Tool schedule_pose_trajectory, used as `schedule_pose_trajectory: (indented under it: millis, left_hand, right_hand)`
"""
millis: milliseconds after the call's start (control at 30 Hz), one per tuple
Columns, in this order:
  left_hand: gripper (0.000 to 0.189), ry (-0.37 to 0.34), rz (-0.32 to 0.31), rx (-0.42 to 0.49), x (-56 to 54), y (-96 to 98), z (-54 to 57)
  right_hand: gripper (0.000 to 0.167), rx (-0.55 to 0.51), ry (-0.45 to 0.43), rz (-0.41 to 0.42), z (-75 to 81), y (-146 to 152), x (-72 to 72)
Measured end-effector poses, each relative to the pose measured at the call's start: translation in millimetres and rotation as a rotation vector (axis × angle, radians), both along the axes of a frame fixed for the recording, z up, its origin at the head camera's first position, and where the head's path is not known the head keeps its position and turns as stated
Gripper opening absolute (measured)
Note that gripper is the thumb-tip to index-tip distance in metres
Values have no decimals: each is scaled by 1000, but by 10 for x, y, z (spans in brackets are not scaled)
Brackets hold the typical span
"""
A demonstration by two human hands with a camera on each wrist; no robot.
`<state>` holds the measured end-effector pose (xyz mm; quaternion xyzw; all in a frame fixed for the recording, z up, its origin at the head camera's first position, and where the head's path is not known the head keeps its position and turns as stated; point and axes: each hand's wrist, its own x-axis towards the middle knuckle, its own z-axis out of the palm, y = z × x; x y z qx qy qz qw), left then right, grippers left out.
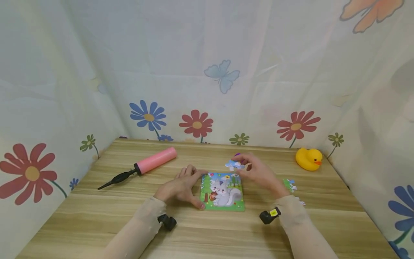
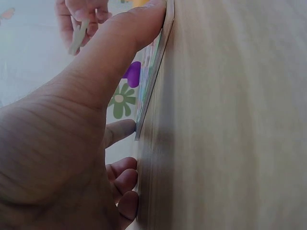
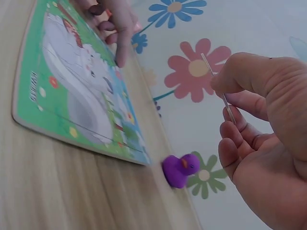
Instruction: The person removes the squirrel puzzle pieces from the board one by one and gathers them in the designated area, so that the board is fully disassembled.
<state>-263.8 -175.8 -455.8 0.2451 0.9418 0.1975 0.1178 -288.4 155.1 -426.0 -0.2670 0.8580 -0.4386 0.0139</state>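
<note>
Centrally in frame, right hand (image 1: 258,173) pinching a partly hidden flat blue-white jigsaw piece (image 1: 232,165), left hand (image 1: 181,187), spread, touching a square squirrel puzzle (image 1: 222,194).

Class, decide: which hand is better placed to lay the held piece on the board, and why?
Probably the right hand: it pinches the piece near the board's far right corner. The left hand is occupied at the board's left side, touching it there, and holds no piece.

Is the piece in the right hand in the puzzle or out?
Out: in the right wrist view, the right hand pinches the piece in the air, apart from the puzzle.
</note>
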Motion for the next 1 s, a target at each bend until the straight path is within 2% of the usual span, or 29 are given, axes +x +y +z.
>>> schedule_pose_trajectory:
  millis: [200, 333, 533, 667, 1000]
  left_hand:
    - [127, 0, 4, 2, -6, -2, -14]
    - [127, 1, 6, -5, -8, -7, -30]
    - [126, 4, 12, 1, -13, -12, -48]
    - [126, 3, 8, 14, -15, -17, -59]
    - [125, 13, 12, 12, -21, -6, -61]
  right_hand:
    - [40, 20, 9, -38, 134, 215, 19]
    - [40, 25, 16, -61, 170, 370, 26]
    - [40, 13, 30, -74, 187, 579, 51]
    - [40, 50, 40, -106, 187, 696, 73]
    - [41, 69, 22, -161, 111, 931, 139]
